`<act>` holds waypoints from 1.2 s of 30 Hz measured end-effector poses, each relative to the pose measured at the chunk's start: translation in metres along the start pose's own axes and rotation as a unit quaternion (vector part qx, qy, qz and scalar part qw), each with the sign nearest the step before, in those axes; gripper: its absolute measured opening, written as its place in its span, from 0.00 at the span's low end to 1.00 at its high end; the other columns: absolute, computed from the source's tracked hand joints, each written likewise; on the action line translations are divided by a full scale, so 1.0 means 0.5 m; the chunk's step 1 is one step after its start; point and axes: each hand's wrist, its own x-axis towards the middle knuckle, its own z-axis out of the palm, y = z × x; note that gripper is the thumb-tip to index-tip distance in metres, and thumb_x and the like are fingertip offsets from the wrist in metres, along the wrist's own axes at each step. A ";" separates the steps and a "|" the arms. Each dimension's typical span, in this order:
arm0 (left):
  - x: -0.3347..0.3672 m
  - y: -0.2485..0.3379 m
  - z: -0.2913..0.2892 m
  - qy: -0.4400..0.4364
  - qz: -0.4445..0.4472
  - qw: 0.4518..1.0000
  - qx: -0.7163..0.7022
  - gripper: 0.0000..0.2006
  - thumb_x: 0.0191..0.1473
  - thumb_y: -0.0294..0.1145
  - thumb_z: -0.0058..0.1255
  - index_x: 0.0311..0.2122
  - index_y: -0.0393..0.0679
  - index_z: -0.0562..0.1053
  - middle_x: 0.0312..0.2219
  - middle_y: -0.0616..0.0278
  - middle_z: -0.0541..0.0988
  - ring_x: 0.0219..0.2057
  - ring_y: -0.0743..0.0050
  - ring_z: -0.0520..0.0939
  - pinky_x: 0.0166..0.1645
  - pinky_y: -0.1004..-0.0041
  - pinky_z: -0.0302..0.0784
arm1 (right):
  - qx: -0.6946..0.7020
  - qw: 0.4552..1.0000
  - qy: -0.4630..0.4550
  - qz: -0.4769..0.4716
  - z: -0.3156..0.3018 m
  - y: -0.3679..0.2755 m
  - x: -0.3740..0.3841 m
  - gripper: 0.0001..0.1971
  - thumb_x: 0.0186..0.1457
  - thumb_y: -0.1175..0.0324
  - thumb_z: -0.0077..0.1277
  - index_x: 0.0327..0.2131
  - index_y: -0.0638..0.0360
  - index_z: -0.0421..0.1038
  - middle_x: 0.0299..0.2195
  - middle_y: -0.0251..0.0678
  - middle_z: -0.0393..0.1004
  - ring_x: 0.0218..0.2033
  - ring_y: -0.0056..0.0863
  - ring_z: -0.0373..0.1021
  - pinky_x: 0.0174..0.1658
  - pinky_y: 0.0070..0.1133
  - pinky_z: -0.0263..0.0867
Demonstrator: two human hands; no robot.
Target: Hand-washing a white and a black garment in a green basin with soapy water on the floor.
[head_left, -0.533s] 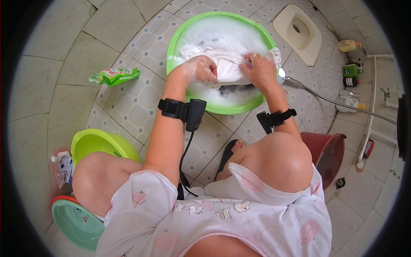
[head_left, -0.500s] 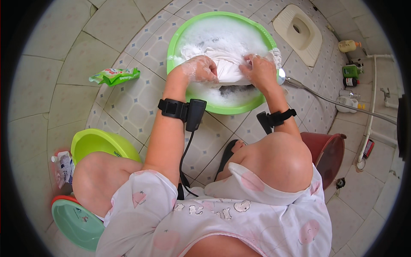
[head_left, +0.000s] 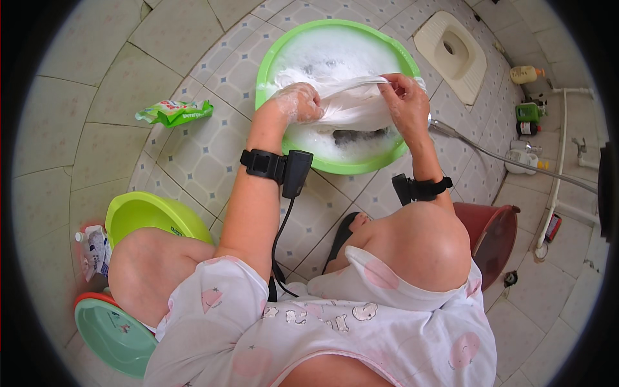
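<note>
A white cloth garment [head_left: 354,102] is stretched between my hands over a green basin [head_left: 263,72] of sudsy water [head_left: 335,48]. My left hand [head_left: 298,103], flecked with foam, is closed on the garment's left part. With thumb and fingers, my right hand [head_left: 405,100] pinches its upper right edge and holds it lifted. Part of the cloth lies in the foam, so its full shape is hidden. Below it, a dark patch of water [head_left: 361,137] shows through the suds.
A green detergent bag [head_left: 175,113] lies left of the basin. Beside its right rim runs a shower hose [head_left: 477,143]. A squat toilet [head_left: 474,71] is at the far right, bottles [head_left: 527,113] along the wall. A yellow-green basin [head_left: 158,206] and a dark red bucket [head_left: 493,235] flank my legs.
My right hand has moved slightly right and raised the garment's edge, so the cloth is now spread and lifted. My left hand keeps its grip in nearly the same place.
</note>
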 end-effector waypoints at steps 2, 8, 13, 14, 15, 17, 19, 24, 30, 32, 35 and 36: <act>-0.001 0.011 -0.007 -0.002 0.002 1.000 0.007 0.15 0.40 0.40 0.60 0.31 0.39 0.76 0.28 0.54 0.79 0.31 0.63 0.78 0.37 0.67 0.73 | 0.060 0.998 0.033 -0.005 -0.001 0.002 0.003 0.11 0.52 0.60 0.56 0.36 0.54 0.78 0.26 0.33 0.75 0.29 0.27 0.72 0.35 0.23 0.67; -0.006 0.034 -0.016 0.135 0.014 0.990 0.024 0.14 0.41 0.40 0.60 0.28 0.40 0.75 0.23 0.56 0.76 0.27 0.64 0.76 0.35 0.67 0.72 | 0.304 0.948 -0.003 0.098 -0.003 -0.033 0.006 0.12 0.57 0.61 0.54 0.31 0.61 0.75 0.25 0.23 0.71 0.28 0.12 0.66 0.34 0.13 0.61; 0.004 0.022 -0.028 0.142 0.012 0.982 -0.120 0.14 0.46 0.44 0.58 0.27 0.43 0.75 0.28 0.60 0.79 0.33 0.66 0.78 0.41 0.68 0.73 | 0.382 0.902 -0.065 0.191 -0.023 -0.018 0.018 0.11 0.58 0.59 0.53 0.32 0.57 0.74 0.27 0.21 0.71 0.27 0.11 0.63 0.33 0.13 0.60; 0.002 0.020 -0.032 0.125 0.018 0.976 -0.178 0.14 0.48 0.44 0.58 0.27 0.44 0.75 0.27 0.63 0.78 0.32 0.70 0.77 0.40 0.70 0.73 | 0.405 0.892 -0.055 0.194 -0.024 -0.016 0.017 0.11 0.58 0.59 0.53 0.32 0.57 0.74 0.27 0.22 0.71 0.28 0.12 0.64 0.33 0.13 0.60; -0.003 0.022 -0.038 0.106 0.023 0.966 -0.235 0.13 0.49 0.44 0.58 0.26 0.44 0.75 0.27 0.66 0.78 0.31 0.74 0.76 0.40 0.72 0.72 | 0.428 0.881 -0.045 0.197 -0.027 -0.021 0.013 0.11 0.58 0.59 0.53 0.32 0.57 0.74 0.27 0.22 0.72 0.28 0.12 0.64 0.34 0.13 0.61; -0.014 0.028 -0.048 0.088 0.043 0.949 -0.299 0.13 0.51 0.44 0.57 0.27 0.46 0.75 0.26 0.71 0.77 0.31 0.78 0.74 0.40 0.75 0.70 | 0.461 0.863 -0.031 0.207 -0.031 -0.025 0.009 0.12 0.58 0.60 0.53 0.32 0.58 0.74 0.28 0.24 0.72 0.29 0.13 0.66 0.34 0.14 0.62; -0.015 0.024 -0.053 0.065 0.051 0.932 -0.353 0.11 0.52 0.45 0.56 0.27 0.48 0.75 0.27 0.74 0.75 0.31 0.83 0.72 0.40 0.77 0.68 | 0.480 0.848 -0.023 0.223 -0.033 -0.028 0.008 0.12 0.59 0.60 0.52 0.32 0.60 0.74 0.29 0.26 0.73 0.29 0.15 0.67 0.35 0.16 0.64; -0.008 0.006 -0.053 0.024 0.073 0.897 -0.435 0.09 0.55 0.43 0.52 0.31 0.50 0.75 0.30 0.75 0.76 0.32 0.86 0.72 0.41 0.80 0.66 | 0.486 0.839 -0.025 0.242 -0.029 -0.032 0.011 0.12 0.59 0.61 0.52 0.32 0.61 0.74 0.29 0.27 0.74 0.30 0.16 0.68 0.35 0.16 0.65; -0.008 0.011 -0.051 0.028 0.084 0.878 -0.470 0.10 0.56 0.40 0.52 0.33 0.45 0.77 0.31 0.71 0.77 0.35 0.82 0.75 0.46 0.77 0.69 | 0.362 0.905 -0.066 0.216 -0.022 0.004 0.019 0.15 0.59 0.60 0.51 0.43 0.62 0.72 0.35 0.32 0.74 0.36 0.20 0.70 0.42 0.18 0.66; -0.007 0.012 -0.050 0.030 0.113 0.864 -0.490 0.11 0.56 0.39 0.52 0.35 0.43 0.76 0.32 0.70 0.78 0.36 0.81 0.76 0.46 0.77 0.70 | 0.264 0.952 -0.049 0.145 -0.009 0.009 0.019 0.15 0.57 0.60 0.53 0.42 0.61 0.72 0.34 0.33 0.74 0.36 0.23 0.70 0.42 0.20 0.66; -0.013 0.037 -0.051 0.015 0.124 0.838 -0.532 0.12 0.56 0.38 0.53 0.39 0.41 0.76 0.33 0.68 0.78 0.36 0.81 0.77 0.45 0.77 0.71 | 0.092 0.995 0.016 -0.017 0.023 0.000 0.007 0.16 0.51 0.59 0.57 0.40 0.57 0.74 0.37 0.38 0.73 0.38 0.33 0.70 0.42 0.26 0.66; -0.018 0.044 -0.051 0.010 0.120 0.828 -0.547 0.13 0.56 0.38 0.53 0.41 0.40 0.76 0.34 0.67 0.78 0.37 0.81 0.77 0.45 0.78 0.72 | 0.047 0.997 0.018 -0.053 0.022 -0.021 0.000 0.17 0.50 0.60 0.58 0.41 0.57 0.73 0.39 0.41 0.72 0.40 0.36 0.70 0.43 0.28 0.66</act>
